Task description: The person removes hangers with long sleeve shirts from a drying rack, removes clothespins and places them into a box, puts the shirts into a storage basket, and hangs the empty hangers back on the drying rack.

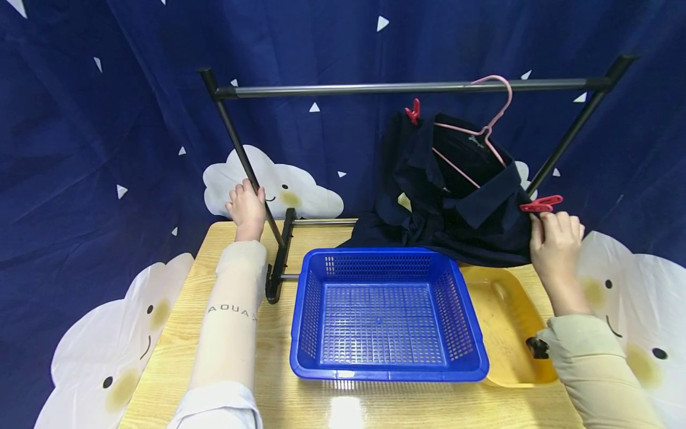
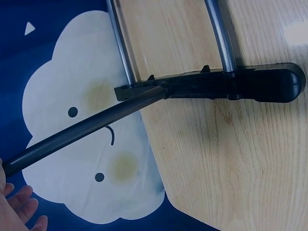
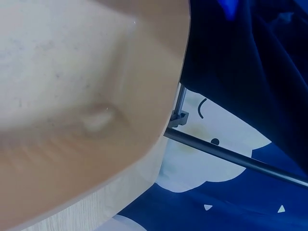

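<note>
A dark collared shirt (image 1: 471, 190) hangs on a pink hanger (image 1: 506, 107), hooked over the rack's top bar (image 1: 348, 89). One red clothespin (image 1: 414, 112) is clipped at its left shoulder side, another red clothespin (image 1: 541, 204) at its right. Just below the right clothespin, my right hand (image 1: 557, 244) pinches the shirt's edge between thumb and fingers. My left hand (image 1: 248, 205) is at the rack's left post (image 1: 233, 131), thumb side against it. In the left wrist view its fingers (image 2: 26, 208) hang relaxed beside the post. The right wrist view does not show my right hand.
A blue mesh basket (image 1: 388, 374) stands on the wooden table (image 1: 177, 357) in front of the rack. It overlaps a yellow tray (image 1: 514, 333) on the right. The rack's black foot (image 1: 278, 262) rests near the table's left side. A blue curtain (image 1: 321, 36) closes off the back.
</note>
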### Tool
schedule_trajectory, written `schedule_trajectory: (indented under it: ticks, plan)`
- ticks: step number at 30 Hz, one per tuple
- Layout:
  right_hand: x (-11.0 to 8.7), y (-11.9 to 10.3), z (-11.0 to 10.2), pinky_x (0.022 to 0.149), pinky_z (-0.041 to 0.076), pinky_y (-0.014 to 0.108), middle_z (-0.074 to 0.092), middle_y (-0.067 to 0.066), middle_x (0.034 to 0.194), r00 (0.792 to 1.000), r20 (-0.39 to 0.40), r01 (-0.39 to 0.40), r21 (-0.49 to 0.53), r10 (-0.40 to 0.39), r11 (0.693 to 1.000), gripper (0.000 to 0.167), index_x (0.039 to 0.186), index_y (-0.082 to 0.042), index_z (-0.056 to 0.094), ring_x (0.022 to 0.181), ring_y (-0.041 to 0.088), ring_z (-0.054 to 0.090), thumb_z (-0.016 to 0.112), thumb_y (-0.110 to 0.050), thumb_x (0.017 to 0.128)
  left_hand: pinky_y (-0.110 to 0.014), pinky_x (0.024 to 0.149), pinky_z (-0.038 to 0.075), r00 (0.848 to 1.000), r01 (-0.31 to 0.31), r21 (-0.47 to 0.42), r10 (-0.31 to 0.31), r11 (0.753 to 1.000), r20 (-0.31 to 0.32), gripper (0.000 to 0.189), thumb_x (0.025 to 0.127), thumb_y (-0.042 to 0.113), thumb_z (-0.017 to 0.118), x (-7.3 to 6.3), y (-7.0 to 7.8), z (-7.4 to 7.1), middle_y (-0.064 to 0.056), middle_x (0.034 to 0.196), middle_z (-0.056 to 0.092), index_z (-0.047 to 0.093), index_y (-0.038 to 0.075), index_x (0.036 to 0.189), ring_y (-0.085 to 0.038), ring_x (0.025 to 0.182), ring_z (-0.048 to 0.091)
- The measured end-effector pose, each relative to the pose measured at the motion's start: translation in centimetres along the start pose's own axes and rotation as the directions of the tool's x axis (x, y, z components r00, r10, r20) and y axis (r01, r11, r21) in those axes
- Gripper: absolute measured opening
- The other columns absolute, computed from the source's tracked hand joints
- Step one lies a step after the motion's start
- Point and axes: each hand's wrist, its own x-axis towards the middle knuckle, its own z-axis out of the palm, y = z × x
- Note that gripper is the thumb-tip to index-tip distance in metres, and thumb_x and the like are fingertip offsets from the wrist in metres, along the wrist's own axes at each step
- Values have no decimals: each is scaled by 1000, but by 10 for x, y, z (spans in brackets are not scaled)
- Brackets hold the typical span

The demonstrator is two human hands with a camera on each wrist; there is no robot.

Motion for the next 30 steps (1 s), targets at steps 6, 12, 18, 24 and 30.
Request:
schedule_trajectory:
  ticks: [6,12,18,24,30]
  plan:
    - [-3,0,0,66,24,55,41,24,73,999,-4,33,11,-33,999,21,80,9,50,73,48,36,57,-10,88,-50,89,31,1000,-2,-6,2,1000,-10,45,96,35,43,0,0,1,-20,119,49,43,2,125,-36,115,40]
    - [-6,0,2,65,23,55,41,24,72,997,-13,79,36,-79,996,23,79,8,51,70,48,35,57,-12,88,-50,87,32,999,-10,-1,10,1000,-31,44,95,35,44,-2,0,1,-20,116,50,44,1,122,-37,113,41]
    - [-7,-3,6,63,23,54,41,23,70,993,-20,118,59,-117,991,33,81,7,54,67,45,35,52,-24,92,-51,86,32,999,-12,20,13,1000,-44,44,95,36,44,-1,0,2,-21,116,50,44,1,122,-37,112,41]
    - [-7,-6,8,63,24,53,41,21,68,988,0,153,71,-153,986,41,79,6,54,65,43,36,47,-31,94,-51,87,32,999,-10,29,11,1000,-43,44,95,36,43,-2,0,3,-21,117,50,44,1,122,-37,113,41]
    - [-9,-10,10,63,27,53,40,19,67,977,36,205,83,-209,975,42,76,6,52,64,42,36,46,-31,95,-50,86,32,999,-10,29,11,1000,-44,44,95,36,43,-3,1,2,-21,117,50,44,1,122,-37,112,41]
